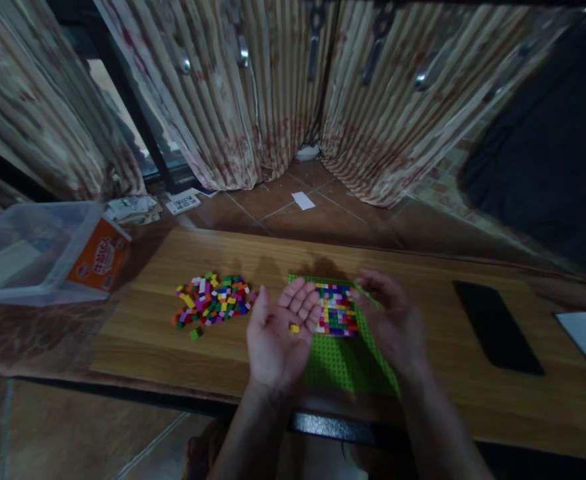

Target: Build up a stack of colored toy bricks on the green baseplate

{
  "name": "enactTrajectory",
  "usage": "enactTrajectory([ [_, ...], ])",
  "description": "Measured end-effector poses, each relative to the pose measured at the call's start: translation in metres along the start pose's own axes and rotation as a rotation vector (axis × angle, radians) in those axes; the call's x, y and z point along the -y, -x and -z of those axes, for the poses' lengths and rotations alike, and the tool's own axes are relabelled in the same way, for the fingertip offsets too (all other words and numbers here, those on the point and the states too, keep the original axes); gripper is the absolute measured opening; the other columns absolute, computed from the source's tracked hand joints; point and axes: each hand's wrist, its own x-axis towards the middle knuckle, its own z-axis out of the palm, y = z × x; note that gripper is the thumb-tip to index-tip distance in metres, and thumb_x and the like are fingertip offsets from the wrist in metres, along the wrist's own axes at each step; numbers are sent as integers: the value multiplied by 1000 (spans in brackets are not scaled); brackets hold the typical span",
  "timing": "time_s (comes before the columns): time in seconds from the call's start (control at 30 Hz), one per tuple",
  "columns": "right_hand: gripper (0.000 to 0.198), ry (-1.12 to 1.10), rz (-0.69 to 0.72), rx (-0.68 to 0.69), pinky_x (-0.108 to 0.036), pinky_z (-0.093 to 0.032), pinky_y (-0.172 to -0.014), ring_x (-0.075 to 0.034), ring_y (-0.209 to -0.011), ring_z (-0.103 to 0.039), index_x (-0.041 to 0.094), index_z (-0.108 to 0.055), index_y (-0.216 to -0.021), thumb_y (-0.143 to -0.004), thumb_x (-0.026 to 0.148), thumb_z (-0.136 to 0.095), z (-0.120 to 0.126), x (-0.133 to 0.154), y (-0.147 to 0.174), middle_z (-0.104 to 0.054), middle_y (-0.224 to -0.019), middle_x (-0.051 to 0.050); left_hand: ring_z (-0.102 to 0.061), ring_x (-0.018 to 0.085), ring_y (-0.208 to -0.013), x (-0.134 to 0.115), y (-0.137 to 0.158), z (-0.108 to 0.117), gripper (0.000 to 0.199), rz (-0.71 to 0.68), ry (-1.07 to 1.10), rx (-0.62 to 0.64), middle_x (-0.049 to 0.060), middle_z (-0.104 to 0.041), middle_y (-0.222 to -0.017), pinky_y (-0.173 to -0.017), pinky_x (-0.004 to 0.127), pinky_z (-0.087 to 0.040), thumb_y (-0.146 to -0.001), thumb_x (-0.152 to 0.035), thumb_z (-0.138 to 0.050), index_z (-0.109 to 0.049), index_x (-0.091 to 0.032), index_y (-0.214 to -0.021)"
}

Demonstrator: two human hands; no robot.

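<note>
One yellow brick rests on the upturned, unclenched left hand — right hand arched, its grasp unclear.

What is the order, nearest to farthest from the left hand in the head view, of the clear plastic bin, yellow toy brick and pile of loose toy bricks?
1. Yellow toy brick: on the left hand's open palm.
2. Pile of loose toy bricks: left of the hand, on the wooden tabletop.
3. Clear plastic bin: far left, past the tabletop's end.
</note>
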Motion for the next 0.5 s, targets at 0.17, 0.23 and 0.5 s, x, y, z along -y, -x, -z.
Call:
enactTrajectory([
  [0.17,16,37,206,395,-32,-50,-82,-16,-89,-63,27,-69,-100,-84,25,-64,-8,47,25,-69,-97,-1,-63,21,-97,3,0,1,53,0,-16,63,13,-68,-102,-94,33,-45,-88,-56,-44,-69,-11,-98],
  [0.23,17,113,220,521,-32,-49,-83,-16,-92,-63,27,-68,-100,-85,20,-62,-14,57,32,-69,-98,0,-63,22,-99,4,0,1,53,-15,-36,73,13,-68,-103,-97,34,-44,-89,-56,-43,-69,-11,-98],
  [0.5,15,167,253,510,-28,-47,-82,-14,-91,-62,23,-67,-87,-84,10,-59,-29,54,37,-67,-91,0,-63,21,-98,4,2,-2,55,-60,-74,79,14,-67,-103,-99,32,-43,-91,-54,-38,-69,-9,-99],
])
